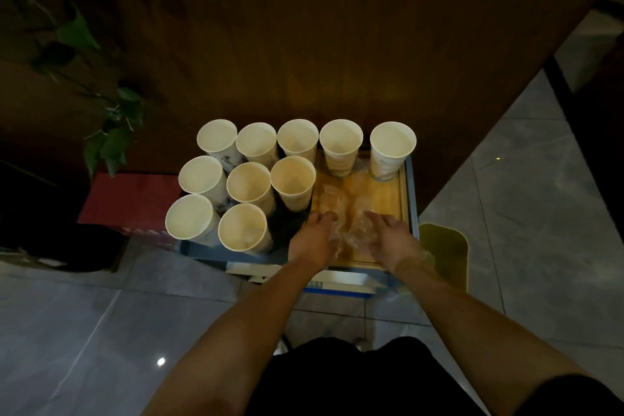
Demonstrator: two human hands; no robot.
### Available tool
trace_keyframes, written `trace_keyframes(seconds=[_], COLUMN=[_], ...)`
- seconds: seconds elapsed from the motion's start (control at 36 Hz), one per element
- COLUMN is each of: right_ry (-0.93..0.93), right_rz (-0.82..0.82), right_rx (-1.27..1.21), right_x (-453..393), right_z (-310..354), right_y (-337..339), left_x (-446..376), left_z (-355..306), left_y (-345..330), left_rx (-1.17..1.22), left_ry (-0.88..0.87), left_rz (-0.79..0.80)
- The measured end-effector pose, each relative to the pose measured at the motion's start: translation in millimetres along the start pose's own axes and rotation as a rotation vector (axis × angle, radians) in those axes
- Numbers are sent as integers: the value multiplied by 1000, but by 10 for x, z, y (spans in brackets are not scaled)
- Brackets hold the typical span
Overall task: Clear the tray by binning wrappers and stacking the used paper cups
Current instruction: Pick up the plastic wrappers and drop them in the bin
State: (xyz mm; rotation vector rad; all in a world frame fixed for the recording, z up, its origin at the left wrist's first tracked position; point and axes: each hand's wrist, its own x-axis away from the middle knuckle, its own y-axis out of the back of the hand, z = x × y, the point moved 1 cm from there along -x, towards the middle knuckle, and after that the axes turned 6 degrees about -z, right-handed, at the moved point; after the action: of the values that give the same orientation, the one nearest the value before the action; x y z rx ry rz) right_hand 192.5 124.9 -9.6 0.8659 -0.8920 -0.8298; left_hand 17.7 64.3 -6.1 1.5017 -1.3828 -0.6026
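hands: two; we see the left hand point(312, 238) and right hand point(391, 238) apart, fingers curled onto the wrappers point(353, 233), grip unclear
wrappers: clear crumpled plastic, count unclear, at the near edge of the tray point(388, 203)
cups: we count ten paper cups point(250, 184), upright, unstacked; eight crowd the left, two stand at the tray's far edge
open room: bare tray centre; tiled floor point(506, 213) right

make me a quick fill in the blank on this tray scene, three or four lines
1. The number of paper cups standing upright is ____.
2. Both hands are on the clear ____ at the near edge of the tray.
3. The cups are all standing separately, not yet ____.

Missing words: ten; wrappers; stacked
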Motion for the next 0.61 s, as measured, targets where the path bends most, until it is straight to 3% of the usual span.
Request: trace_keyframes(seconds=[0.36,0.61], right_ry=[-15,-80], right_rz=[-102,-221], right_rx=[-97,-469], right_x=[51,406], right_z=[-10,-233], right_y=[12,248], left_x=[87,305], left_z=[-26,-76], left_y=[42,66], left_rx=[174,442], left_ry=[101,105], left_rz=[-100,-237])
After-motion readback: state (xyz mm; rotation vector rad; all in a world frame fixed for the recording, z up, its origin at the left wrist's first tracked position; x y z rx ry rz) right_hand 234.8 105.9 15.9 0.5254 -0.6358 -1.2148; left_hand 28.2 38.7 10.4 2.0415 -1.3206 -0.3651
